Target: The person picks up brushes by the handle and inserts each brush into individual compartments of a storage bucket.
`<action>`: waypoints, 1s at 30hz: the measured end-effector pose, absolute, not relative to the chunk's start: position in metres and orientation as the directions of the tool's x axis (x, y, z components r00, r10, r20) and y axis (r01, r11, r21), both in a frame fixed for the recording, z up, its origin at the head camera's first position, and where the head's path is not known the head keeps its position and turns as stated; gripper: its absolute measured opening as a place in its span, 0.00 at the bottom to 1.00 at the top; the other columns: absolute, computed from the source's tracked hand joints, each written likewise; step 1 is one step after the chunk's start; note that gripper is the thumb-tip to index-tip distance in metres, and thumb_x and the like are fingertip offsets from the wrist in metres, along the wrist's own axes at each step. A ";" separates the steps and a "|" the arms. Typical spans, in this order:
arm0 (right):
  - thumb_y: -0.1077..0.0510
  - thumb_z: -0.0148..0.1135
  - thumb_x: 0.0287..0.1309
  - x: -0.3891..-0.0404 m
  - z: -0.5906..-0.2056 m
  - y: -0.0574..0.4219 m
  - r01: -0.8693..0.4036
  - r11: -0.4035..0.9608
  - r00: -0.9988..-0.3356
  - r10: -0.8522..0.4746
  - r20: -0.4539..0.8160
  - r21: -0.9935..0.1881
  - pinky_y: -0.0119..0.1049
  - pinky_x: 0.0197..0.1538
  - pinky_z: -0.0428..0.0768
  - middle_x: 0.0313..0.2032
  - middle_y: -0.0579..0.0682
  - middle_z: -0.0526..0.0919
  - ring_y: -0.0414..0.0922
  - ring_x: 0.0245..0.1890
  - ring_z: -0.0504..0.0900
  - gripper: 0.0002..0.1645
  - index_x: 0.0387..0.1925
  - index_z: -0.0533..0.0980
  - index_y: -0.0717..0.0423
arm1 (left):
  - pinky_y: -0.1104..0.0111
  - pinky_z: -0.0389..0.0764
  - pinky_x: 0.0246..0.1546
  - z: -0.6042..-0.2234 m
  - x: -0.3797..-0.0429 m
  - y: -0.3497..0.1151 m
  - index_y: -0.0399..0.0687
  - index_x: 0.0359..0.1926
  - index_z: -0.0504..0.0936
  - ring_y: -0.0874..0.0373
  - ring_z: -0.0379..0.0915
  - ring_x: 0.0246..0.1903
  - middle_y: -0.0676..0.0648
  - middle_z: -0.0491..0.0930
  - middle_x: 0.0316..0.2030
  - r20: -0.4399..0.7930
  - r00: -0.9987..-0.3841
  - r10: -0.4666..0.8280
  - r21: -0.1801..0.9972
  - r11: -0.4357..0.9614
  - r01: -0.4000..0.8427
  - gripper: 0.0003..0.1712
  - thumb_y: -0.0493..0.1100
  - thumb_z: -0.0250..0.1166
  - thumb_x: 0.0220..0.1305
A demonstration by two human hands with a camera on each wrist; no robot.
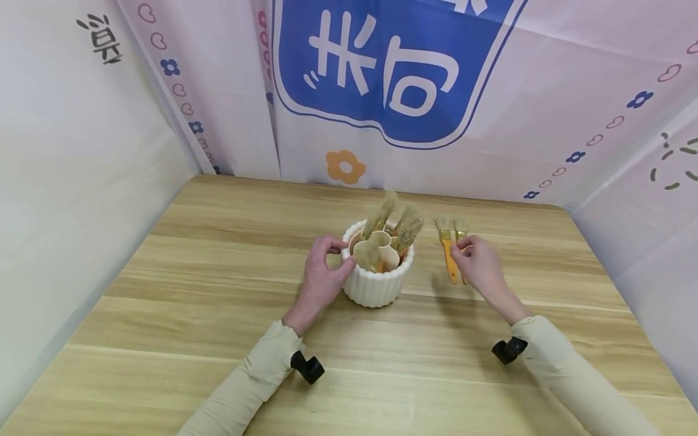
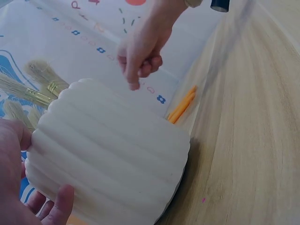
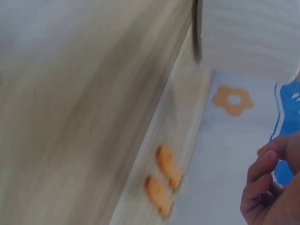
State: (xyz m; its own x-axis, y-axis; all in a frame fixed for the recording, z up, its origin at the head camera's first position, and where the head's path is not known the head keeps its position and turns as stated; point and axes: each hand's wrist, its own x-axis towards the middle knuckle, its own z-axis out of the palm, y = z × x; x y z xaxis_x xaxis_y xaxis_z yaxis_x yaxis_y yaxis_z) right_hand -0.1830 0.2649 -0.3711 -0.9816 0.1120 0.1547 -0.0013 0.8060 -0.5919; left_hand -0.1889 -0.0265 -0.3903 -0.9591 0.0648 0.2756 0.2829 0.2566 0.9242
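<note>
A white ribbed pot (image 1: 373, 287) with a scalloped rim stands on the table, holding a beige divider (image 1: 380, 238) with rounded compartments. Several paintbrushes (image 1: 409, 227) stick out of it, bristles up. My left hand (image 1: 323, 269) grips the pot's left rim, thumb and fingers against its wall. To the right, two paintbrushes lie side by side, one with its orange handle (image 1: 448, 260) in plain sight, the other with its bristles (image 1: 460, 224) showing. Above them hovers my right hand (image 1: 481, 266), fingers loosely bent and holding nothing; the left wrist view shows it raised over the orange handles (image 2: 182, 106).
The wooden table (image 1: 218, 290) runs back to a printed cloth wall (image 1: 305, 151) with a blue panel and an orange flower. White side walls (image 1: 82, 181) border it left and right. Each sleeve carries a black wrist camera (image 1: 308, 367).
</note>
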 end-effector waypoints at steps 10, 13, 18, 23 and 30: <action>0.58 0.52 0.57 -0.202 -0.383 0.302 0.137 0.873 -0.985 0.171 0.031 -0.467 0.30 0.25 0.72 0.31 0.66 0.83 0.47 0.24 0.77 0.18 0.34 0.77 0.72 | 0.49 0.72 0.52 -0.392 -0.188 -0.026 0.42 0.46 0.76 0.49 0.71 0.45 0.42 0.74 0.44 0.309 -0.947 0.092 0.895 0.309 0.322 0.20 0.40 0.66 0.50; 0.58 0.52 0.56 -0.205 -0.386 0.305 0.154 0.878 -0.983 0.182 0.019 -0.454 0.32 0.27 0.73 0.32 0.66 0.83 0.48 0.25 0.77 0.17 0.32 0.78 0.71 | 0.53 0.77 0.48 -0.391 -0.188 -0.027 0.45 0.50 0.75 0.50 0.71 0.47 0.42 0.73 0.46 0.302 -0.947 0.108 0.888 0.329 0.320 0.22 0.41 0.65 0.51; 0.57 0.53 0.56 -0.211 -0.388 0.308 0.181 0.878 -0.980 0.200 -0.004 -0.443 0.35 0.29 0.74 0.32 0.64 0.83 0.50 0.28 0.77 0.17 0.31 0.78 0.69 | 0.69 0.85 0.33 -0.390 -0.189 -0.029 0.42 0.47 0.75 0.50 0.70 0.53 0.43 0.70 0.56 0.312 -0.940 0.137 0.895 0.289 0.339 0.19 0.41 0.65 0.53; 0.56 0.53 0.57 -0.218 -0.390 0.312 0.211 0.877 -0.976 0.211 -0.050 -0.431 0.33 0.28 0.73 0.32 0.64 0.82 0.49 0.29 0.76 0.18 0.31 0.79 0.70 | 0.70 0.85 0.33 -0.392 -0.191 -0.032 0.41 0.46 0.77 0.50 0.72 0.55 0.44 0.72 0.59 0.352 -0.926 0.136 0.895 0.239 0.376 0.14 0.38 0.61 0.58; 0.55 0.52 0.57 -0.226 -0.391 0.315 0.227 0.880 -0.974 0.199 -0.108 -0.418 0.30 0.20 0.64 0.15 0.48 0.72 0.42 0.18 0.67 0.18 0.17 0.76 0.61 | 0.64 0.86 0.35 -0.390 -0.193 -0.034 0.35 0.44 0.77 0.46 0.72 0.55 0.41 0.72 0.59 0.343 -0.928 0.144 0.904 0.218 0.367 0.13 0.32 0.59 0.57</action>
